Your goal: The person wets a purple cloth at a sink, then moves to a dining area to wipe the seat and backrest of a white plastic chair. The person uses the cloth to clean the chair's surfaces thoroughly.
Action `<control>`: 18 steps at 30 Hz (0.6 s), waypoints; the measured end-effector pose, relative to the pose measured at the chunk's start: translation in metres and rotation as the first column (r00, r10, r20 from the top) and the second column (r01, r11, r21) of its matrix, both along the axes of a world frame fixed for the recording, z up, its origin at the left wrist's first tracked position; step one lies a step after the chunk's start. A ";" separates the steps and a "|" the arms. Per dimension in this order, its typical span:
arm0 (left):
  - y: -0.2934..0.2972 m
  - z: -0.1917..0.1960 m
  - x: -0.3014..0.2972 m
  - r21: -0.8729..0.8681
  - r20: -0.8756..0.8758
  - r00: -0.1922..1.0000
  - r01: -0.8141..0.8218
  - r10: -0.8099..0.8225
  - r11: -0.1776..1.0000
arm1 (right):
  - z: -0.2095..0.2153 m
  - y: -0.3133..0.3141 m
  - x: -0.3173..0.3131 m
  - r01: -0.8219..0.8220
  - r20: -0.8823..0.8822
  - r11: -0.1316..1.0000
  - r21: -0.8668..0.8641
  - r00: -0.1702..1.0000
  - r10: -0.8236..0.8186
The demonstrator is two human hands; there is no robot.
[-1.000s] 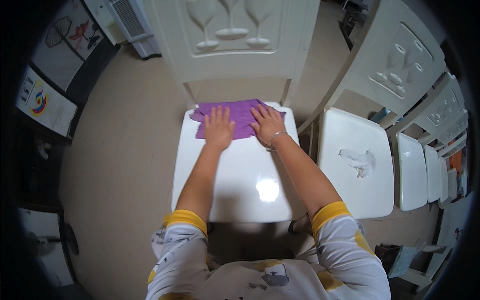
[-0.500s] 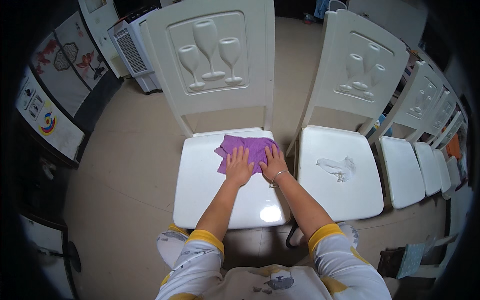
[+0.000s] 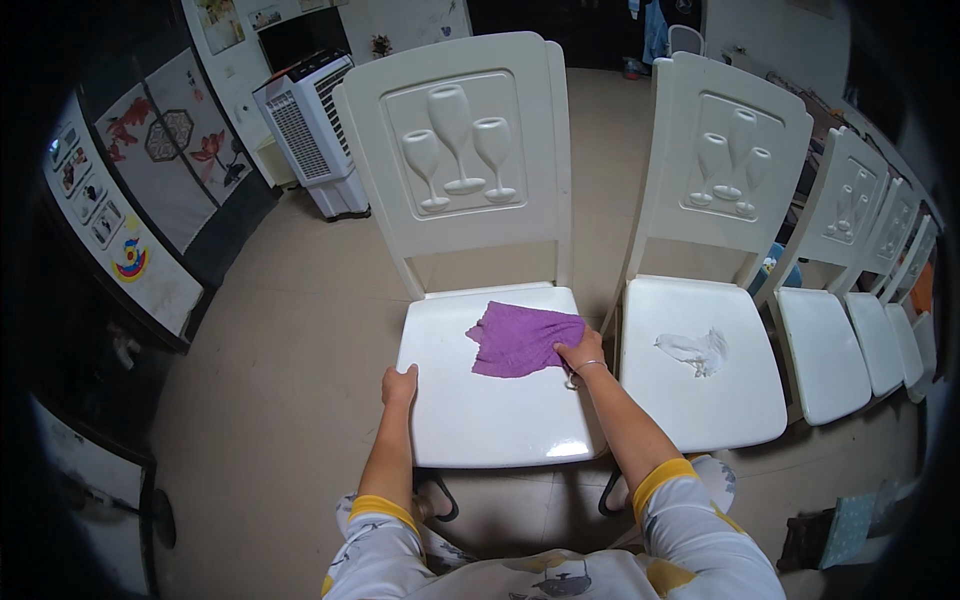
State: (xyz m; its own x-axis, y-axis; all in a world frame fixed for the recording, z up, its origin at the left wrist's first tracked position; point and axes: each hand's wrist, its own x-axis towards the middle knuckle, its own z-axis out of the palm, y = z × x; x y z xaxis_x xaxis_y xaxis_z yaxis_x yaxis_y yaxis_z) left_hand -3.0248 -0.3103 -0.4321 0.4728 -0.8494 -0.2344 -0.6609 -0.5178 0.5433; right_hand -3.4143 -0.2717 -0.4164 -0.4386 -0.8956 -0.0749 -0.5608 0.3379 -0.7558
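A white chair [image 3: 500,430] with three wine glasses in relief on its backrest stands in front of me. My left hand [image 3: 400,386] grips the left side of its seat, thumb on top and fingers hidden around the edge. At the opposite side my right hand [image 3: 584,351], with a bracelet at the wrist, grips the seat edge, its thumb by the right corner of a purple cloth [image 3: 525,341]. The cloth lies spread, slightly wrinkled, on the seat. Most of the right fingers are out of sight.
Close on the right stands a matching chair [image 3: 650,420] with a crumpled white cloth [image 3: 697,352] on its seat. Several more white chairs [image 3: 822,345] continue the row. An air cooler [image 3: 312,130] is at the back left, a blue bucket [image 3: 778,272] behind the chairs.
Both hands were flat on the purple cloth; they have parted to opposite sides of the seat and closed around its edges. The cloth now lies more spread out. My view has tilted up.
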 end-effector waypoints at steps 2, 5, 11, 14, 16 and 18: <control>-0.004 -0.005 0.000 -0.066 0.000 1.000 -0.023 0.023 0.998 | 0.003 0.000 -0.002 -0.033 -0.010 0.999 0.003 0.999 0.033; 0.003 0.016 -0.007 -0.021 -0.162 0.985 -0.056 0.052 0.998 | 0.002 0.001 -0.011 -0.020 0.085 0.998 -0.052 0.996 0.024; 0.020 -0.007 0.008 -0.283 -0.307 0.950 -0.154 0.062 0.947 | -0.019 0.027 -0.002 0.058 0.155 0.978 -0.199 0.988 -0.027; 0.027 -0.045 0.031 -0.295 -0.343 0.936 -0.191 0.083 0.936 | -0.025 0.042 0.003 0.042 0.186 0.976 -0.213 0.983 -0.002; 0.041 -0.051 0.035 -0.324 -0.363 0.930 -0.187 0.060 0.927 | -0.021 0.056 0.007 0.048 0.158 0.982 -0.185 0.987 -0.018; 0.053 -0.033 0.024 -0.317 -0.413 0.910 -0.187 0.042 0.930 | -0.020 0.062 0.004 0.059 0.068 0.987 -0.152 0.996 -0.049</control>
State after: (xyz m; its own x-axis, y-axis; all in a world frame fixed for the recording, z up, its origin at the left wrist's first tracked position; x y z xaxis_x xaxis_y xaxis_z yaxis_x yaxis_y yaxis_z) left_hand -3.0008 -0.2574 -0.4646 0.5021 -0.8555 -0.1263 -0.3026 -0.3106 0.9011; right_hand -3.4102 -0.2100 -0.4367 -0.4857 -0.8735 0.0324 -0.4937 0.2436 -0.8348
